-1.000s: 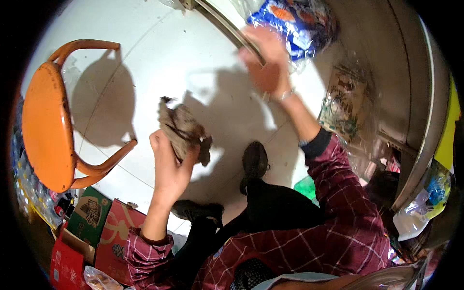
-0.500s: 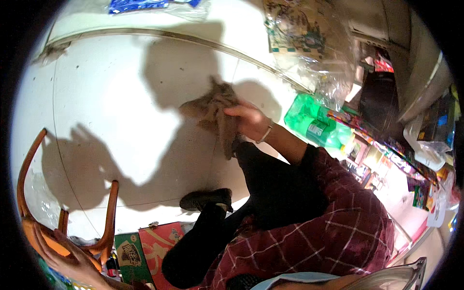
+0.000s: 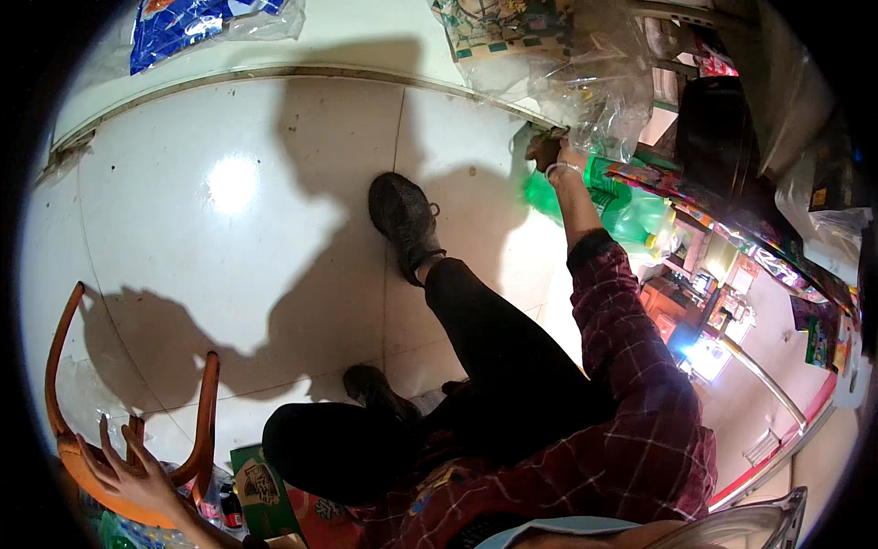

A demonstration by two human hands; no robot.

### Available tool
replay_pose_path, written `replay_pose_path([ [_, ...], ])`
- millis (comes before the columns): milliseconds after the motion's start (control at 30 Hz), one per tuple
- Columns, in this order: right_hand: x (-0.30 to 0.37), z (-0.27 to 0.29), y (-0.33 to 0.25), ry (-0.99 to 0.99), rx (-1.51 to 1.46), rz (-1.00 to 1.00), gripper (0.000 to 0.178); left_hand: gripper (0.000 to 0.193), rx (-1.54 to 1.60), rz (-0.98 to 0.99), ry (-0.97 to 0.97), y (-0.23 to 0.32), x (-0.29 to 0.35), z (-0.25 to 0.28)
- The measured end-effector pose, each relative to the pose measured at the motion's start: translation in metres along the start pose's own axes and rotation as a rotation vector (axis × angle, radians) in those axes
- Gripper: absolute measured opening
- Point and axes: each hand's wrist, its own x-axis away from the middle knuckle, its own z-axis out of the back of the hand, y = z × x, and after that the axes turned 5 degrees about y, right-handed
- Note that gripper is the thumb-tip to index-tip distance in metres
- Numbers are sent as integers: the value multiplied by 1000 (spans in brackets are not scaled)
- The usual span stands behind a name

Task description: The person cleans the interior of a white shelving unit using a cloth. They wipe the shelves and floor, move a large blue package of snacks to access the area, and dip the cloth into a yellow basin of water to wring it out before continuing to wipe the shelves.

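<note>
My right hand (image 3: 572, 158) is stretched out to the right, closed around a bunched brown cloth (image 3: 546, 152). The cloth is small in view, mostly hidden by the hand, and close to the lower edge of a hanging clear plastic bag (image 3: 599, 96). Just beside that hand are green plastic bottles (image 3: 631, 206). At the lower left my left hand (image 3: 137, 476), fingers spread, rests on an orange-brown wooden stool (image 3: 114, 499). The stool's legs point away from me across the white tiled floor (image 3: 229, 238).
My shoes (image 3: 400, 215) stand on the tiles. Green and red cardboard boxes (image 3: 261, 489) and a dark bottle (image 3: 230, 508) lie near my left knee. A blue package (image 3: 187, 27) is at the upper left, beyond a raised ledge (image 3: 302, 71). Shelves with colourful packets (image 3: 814, 334) line the right.
My right hand has moved right with the cloth, from above the floor to beside the green bottles. My foot now shows where the cloth was. The left hand's fingers have spread on the stool.
</note>
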Motion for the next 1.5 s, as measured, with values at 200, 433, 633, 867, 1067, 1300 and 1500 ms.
replay_pose_path([
  [200,98,-77,22,38,12,33,35,27,0,44,-105,-2,2,24],
  [433,97,-60,50,90,850,781,60,26,-16,10,-78,-5,5,9],
  [633,92,-25,47,-49,910,527,46,23,-83,16,-111,-5,0,37],
  [867,65,38,60,-156,-32,-411,39,22,-67,47,-120,-6,8,25],
  [1067,52,-14,6,-25,222,26,34,23,-48,3,-75,-14,10,0],
  [1300,79,-59,-5,-57,739,241,43,25,-23,-4,-83,-9,7,16],
  [1500,74,-73,-3,24,1091,347,44,27,-30,20,-101,-2,5,15],
])
